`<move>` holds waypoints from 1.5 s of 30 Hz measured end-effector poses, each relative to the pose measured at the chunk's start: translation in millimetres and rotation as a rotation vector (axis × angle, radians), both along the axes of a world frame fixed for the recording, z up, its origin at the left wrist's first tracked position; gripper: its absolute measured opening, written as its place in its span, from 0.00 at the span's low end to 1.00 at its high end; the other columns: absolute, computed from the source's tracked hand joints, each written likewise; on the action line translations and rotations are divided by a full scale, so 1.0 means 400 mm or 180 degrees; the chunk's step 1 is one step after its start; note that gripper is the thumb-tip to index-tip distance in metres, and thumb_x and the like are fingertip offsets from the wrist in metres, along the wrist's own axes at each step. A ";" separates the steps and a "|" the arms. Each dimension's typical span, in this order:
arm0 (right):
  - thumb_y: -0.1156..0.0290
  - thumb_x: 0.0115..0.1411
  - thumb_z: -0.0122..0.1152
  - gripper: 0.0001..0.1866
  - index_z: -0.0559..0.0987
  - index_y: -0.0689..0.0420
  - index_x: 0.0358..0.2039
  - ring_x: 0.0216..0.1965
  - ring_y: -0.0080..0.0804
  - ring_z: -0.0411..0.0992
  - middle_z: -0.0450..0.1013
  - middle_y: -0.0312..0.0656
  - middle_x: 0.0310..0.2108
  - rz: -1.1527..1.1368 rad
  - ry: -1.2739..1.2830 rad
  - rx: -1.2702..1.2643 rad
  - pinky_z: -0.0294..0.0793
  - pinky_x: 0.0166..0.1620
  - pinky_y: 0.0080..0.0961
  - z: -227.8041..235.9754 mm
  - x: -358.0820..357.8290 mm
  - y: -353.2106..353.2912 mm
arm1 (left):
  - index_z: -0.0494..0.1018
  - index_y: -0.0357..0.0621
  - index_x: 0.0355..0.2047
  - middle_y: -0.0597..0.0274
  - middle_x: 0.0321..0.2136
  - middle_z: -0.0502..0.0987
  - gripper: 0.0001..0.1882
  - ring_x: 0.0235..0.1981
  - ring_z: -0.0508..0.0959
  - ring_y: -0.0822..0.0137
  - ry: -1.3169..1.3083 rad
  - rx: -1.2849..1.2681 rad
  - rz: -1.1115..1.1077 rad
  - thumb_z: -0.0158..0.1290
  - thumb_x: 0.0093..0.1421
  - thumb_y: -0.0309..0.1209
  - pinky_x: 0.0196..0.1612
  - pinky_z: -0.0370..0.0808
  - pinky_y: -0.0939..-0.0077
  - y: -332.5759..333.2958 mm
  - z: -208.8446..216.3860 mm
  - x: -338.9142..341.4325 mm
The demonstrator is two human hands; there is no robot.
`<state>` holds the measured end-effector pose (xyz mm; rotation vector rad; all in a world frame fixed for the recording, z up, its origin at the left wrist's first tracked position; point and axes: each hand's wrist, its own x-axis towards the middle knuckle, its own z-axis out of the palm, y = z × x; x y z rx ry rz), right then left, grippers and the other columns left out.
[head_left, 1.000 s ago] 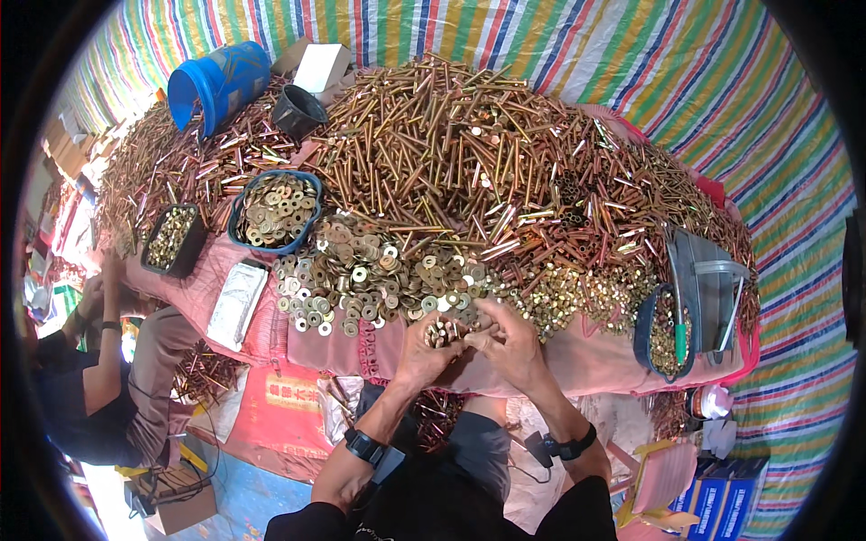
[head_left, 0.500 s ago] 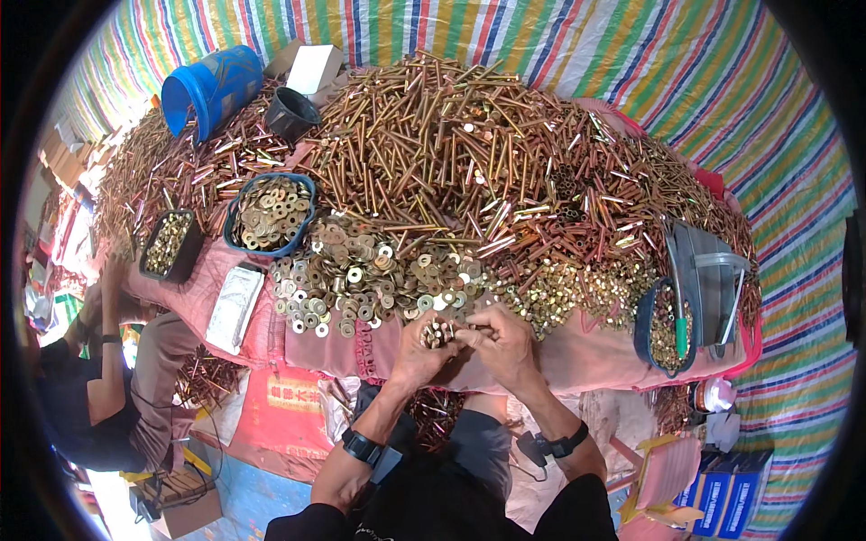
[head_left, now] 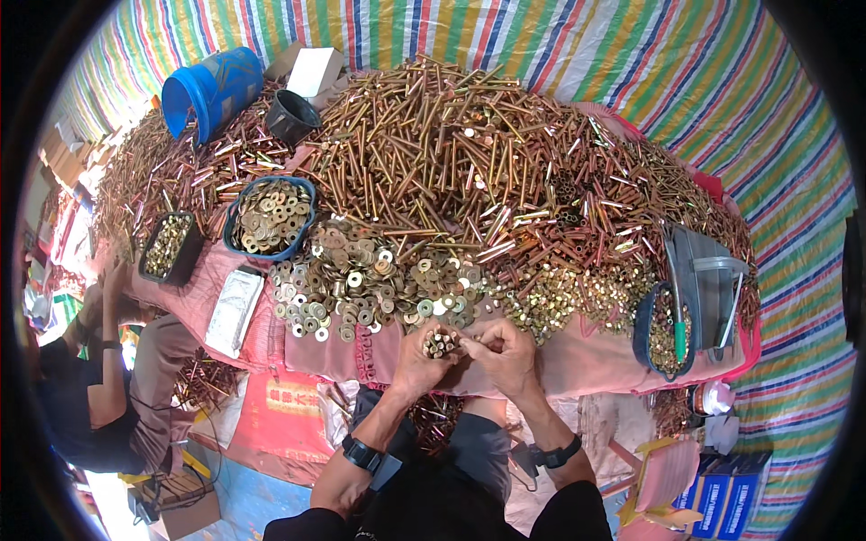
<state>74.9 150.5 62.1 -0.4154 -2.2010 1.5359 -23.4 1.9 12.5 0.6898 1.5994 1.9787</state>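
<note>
A bundle of bolts (head_left: 440, 344) stands upright in my left hand (head_left: 415, 368), its round ends facing up. The fingers of that hand wrap around the bundle. At the bundle's right side, my right hand (head_left: 508, 361) holds its thumb and fingertips together; whatever is between them is too small to make out. Just beyond my hands lie a heap of flat washers (head_left: 361, 279) to the left and a spread of small brass-coloured nuts (head_left: 577, 293) to the right. Behind these rises a large pile of long bolts or metal sleeves (head_left: 433, 153).
Washers fill a blue-rimmed tub (head_left: 311, 215) on the left, near a dark tray of nuts (head_left: 169, 248) and a silver packet (head_left: 234, 309). A tub of nuts (head_left: 657, 334) with a green-handled tool (head_left: 681, 341) stands right. A blue bucket (head_left: 212, 95) lies behind. Another person (head_left: 108, 388) sits left.
My right hand's fingers have drawn slightly off the top of the bundle to its right side, leaving the bolt ends more exposed. My left hand keeps its grip nearly in place.
</note>
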 end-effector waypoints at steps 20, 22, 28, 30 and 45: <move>0.73 0.65 0.70 0.07 0.81 0.63 0.39 0.26 0.26 0.80 0.79 0.42 0.29 0.0081 -0.1012 -0.0167 0.79 0.29 0.24 -0.051 0.065 0.102 | 0.76 0.38 0.43 0.64 0.38 0.78 0.15 0.39 0.78 0.75 0.0409 -0.0108 0.0480 0.66 0.59 0.15 0.41 0.79 0.80 -0.016 0.014 0.048; 0.73 0.64 0.70 0.08 0.82 0.63 0.41 0.28 0.33 0.80 0.77 0.45 0.29 -0.0102 -0.0579 0.0905 0.79 0.30 0.31 -0.049 0.023 0.100 | 0.75 0.38 0.44 0.63 0.38 0.80 0.16 0.39 0.79 0.75 0.0252 -0.0128 0.0569 0.67 0.59 0.16 0.42 0.79 0.79 -0.012 0.013 0.063; 0.72 0.63 0.67 0.10 0.82 0.60 0.44 0.35 0.59 0.74 0.72 0.53 0.33 0.0257 -0.0595 0.2038 0.73 0.38 0.49 -0.046 -0.055 0.118 | 0.71 0.37 0.45 0.64 0.37 0.79 0.13 0.38 0.80 0.74 -0.0295 0.0108 0.0525 0.58 0.63 0.11 0.51 0.82 0.73 -0.014 0.014 0.078; 0.73 0.63 0.66 0.09 0.82 0.59 0.43 0.35 0.58 0.74 0.71 0.53 0.33 0.0308 -0.0235 0.2584 0.73 0.38 0.49 -0.052 -0.060 0.130 | 0.73 0.39 0.42 0.64 0.34 0.82 0.15 0.35 0.81 0.75 -0.0316 0.0259 0.0748 0.66 0.61 0.14 0.41 0.81 0.79 -0.002 0.011 0.075; 0.64 0.68 0.65 0.13 0.85 0.63 0.35 0.19 0.15 0.70 0.77 0.33 0.24 0.0395 -0.0959 -0.1080 0.67 0.22 0.18 0.061 0.003 0.065 | 0.78 0.38 0.42 0.64 0.36 0.82 0.12 0.37 0.81 0.75 -0.0014 -0.0090 0.0526 0.68 0.59 0.20 0.43 0.78 0.79 0.005 -0.019 0.066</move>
